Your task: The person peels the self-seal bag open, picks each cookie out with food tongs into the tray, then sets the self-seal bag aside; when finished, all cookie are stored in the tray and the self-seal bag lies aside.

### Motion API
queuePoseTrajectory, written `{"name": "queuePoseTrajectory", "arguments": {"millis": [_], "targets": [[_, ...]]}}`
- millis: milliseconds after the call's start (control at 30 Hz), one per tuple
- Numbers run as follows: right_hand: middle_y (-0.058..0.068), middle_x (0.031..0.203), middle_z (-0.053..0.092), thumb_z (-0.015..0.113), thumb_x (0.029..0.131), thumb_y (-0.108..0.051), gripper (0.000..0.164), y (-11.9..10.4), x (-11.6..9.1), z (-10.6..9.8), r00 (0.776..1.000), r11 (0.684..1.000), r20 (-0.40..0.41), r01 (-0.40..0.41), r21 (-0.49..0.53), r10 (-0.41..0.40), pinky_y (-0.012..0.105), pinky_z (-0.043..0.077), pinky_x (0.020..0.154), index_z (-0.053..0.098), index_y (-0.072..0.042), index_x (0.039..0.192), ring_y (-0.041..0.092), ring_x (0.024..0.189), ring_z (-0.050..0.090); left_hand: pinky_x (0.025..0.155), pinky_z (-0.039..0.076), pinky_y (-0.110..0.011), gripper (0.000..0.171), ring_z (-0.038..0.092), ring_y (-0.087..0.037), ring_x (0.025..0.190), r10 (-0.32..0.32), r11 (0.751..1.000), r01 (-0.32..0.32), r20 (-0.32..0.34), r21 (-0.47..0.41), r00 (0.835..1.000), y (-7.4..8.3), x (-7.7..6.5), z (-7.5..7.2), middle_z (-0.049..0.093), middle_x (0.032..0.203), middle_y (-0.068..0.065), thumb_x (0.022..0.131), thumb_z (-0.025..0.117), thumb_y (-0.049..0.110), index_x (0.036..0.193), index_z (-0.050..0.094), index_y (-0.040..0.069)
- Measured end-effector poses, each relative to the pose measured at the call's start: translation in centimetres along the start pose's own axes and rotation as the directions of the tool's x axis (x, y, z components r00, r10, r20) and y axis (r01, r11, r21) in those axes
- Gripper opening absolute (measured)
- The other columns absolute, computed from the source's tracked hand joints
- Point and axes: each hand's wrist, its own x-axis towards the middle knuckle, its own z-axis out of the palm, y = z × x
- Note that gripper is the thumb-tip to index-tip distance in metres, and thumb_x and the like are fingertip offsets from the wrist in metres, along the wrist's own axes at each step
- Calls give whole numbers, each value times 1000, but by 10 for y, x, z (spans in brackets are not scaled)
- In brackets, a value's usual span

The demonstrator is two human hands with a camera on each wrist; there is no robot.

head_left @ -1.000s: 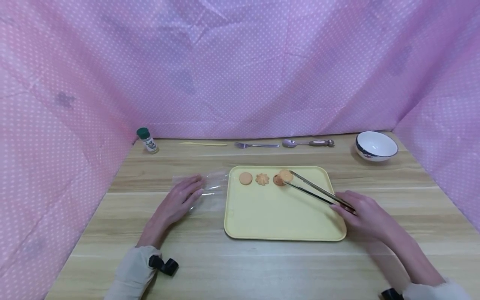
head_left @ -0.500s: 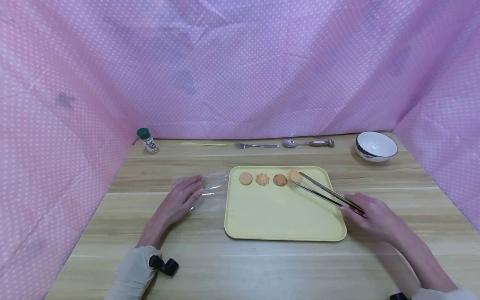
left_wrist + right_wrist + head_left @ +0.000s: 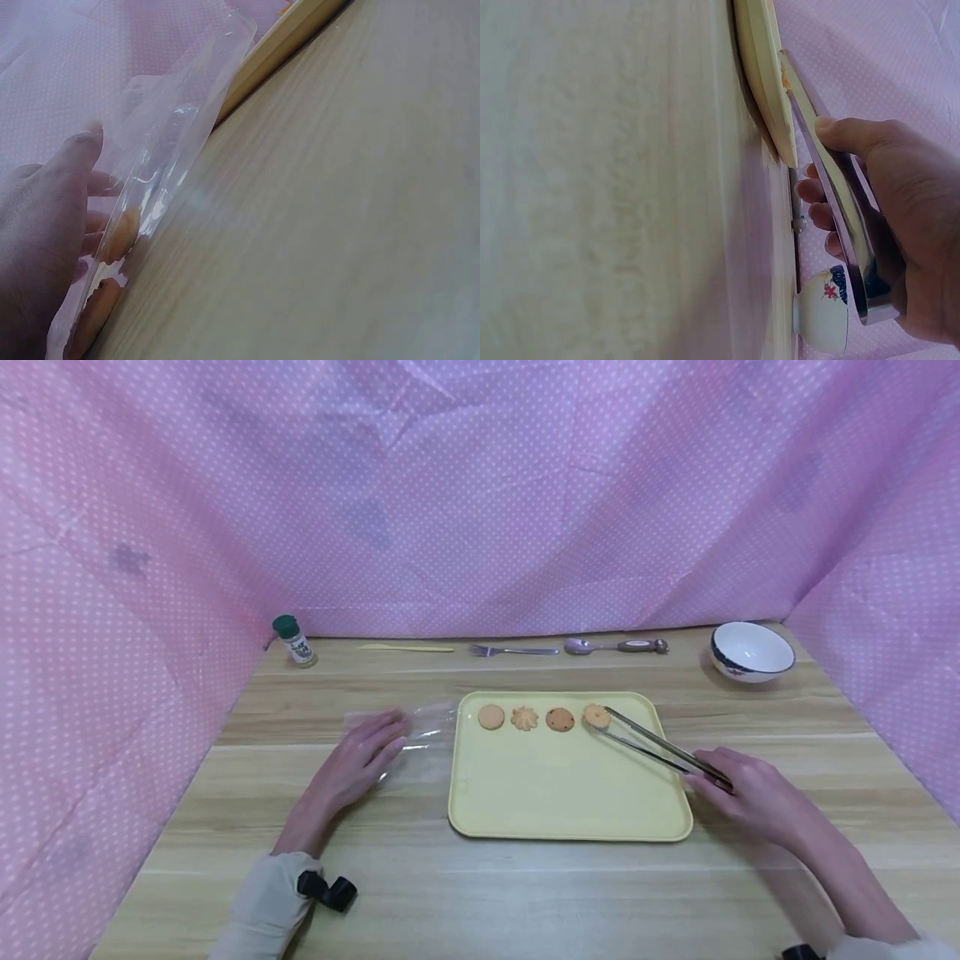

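Note:
My right hand (image 3: 757,793) grips a pair of metal tongs (image 3: 660,742) from the right side of a pale yellow tray (image 3: 570,793). The tong tips pinch a ring-like scalloped cookie (image 3: 597,717) at the tray's upper right. Left of it, in a row, sit a chocolate-chip cookie (image 3: 560,719), a flower-shaped cookie (image 3: 525,718) and a plain round cookie (image 3: 491,717). My left hand (image 3: 360,756) rests with relaxed fingers on a clear plastic bag (image 3: 431,745) beside the tray. In the left wrist view, cookies (image 3: 97,319) show inside the bag under that hand.
Along the table's back edge lie a yellow knife (image 3: 408,648), a fork (image 3: 517,652) and a spoon with a grey handle (image 3: 633,646). A green-capped shaker (image 3: 296,643) stands back left, a white bowl (image 3: 752,653) back right. Pink dotted cloth (image 3: 480,510) hangs behind.
The tongs and scalloped cookie have moved right, from over the chocolate-chip cookie to a spot at the row's right end. My left hand stays on the bag.

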Motion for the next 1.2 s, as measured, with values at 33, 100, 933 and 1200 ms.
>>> {"name": "queuePoseTrajectory", "arguments": {"millis": [33,100,933,1200], "targets": [[-17,78,49,82,87,-10,16,0,0,0,1000,1000,2,-3,-3,3,27,42,51,70,-11,97,-1,67,46,118,29,-60,43,42,-41,143,0,1000,0,-2,0,1000,0,0,0,48,155,-19,110,52,28,146,59,6],[-17,78,50,82,87,-11,16,1,0,-1,1000,1000,6,-9,-12,9,28,43,51,70,-12,97,-1,66,46,118,29,-60,43,42,-41,143,-3,1000,3,-4,-2,1000,0,0,-1,48,155,-18,110,51,29,146,59,6],[-19,76,44,85,85,-11,21,1,-3,2,996,997,39,-74,-9,75,25,39,52,66,-17,93,-2,65,44,119,29,-58,44,42,-40,144,-10,1000,10,6,1,1000,0,0,0,47,156,-18,110,51,30,146,59,6],[-19,77,45,86,83,-10,22,2,-4,1,997,997,27,-79,6,79,25,41,53,68,-15,95,-2,67,45,118,29,-59,44,42,-41,143,-11,1000,11,6,-4,1000,1,0,0,48,156,-17,110,51,30,146,59,6]]}}
